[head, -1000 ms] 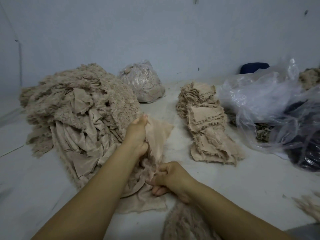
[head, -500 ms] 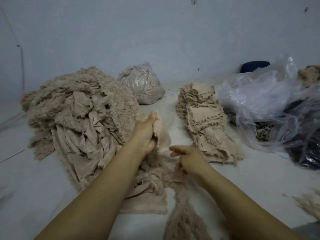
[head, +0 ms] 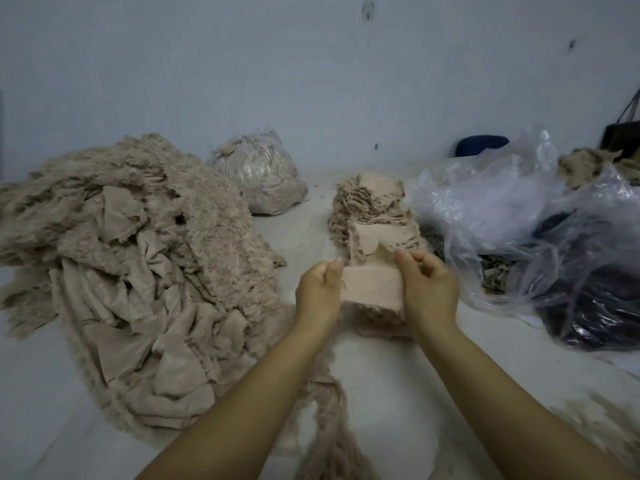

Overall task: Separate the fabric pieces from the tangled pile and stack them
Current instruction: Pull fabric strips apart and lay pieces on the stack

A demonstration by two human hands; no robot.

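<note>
A big tangled pile of beige fuzzy fabric (head: 138, 265) covers the left of the floor. A neat stack of separated beige pieces (head: 372, 220) runs down the middle. My left hand (head: 318, 292) and my right hand (head: 427, 289) each grip one end of a small beige fabric piece (head: 372, 284), stretched flat between them just above the near end of the stack. A fuzzy strip (head: 329, 420) trails on the floor below my arms.
A tied plastic bag of scraps (head: 258, 174) sits behind the pile. Crumpled clear plastic bags (head: 519, 216) with dark contents lie at the right. A dark blue object (head: 481, 145) stands by the wall. Loose fluff lies at lower right.
Both hands lifted a single piece away from the tangled pile and carried it right to the near end of the stack. The right hand now grips it too.
</note>
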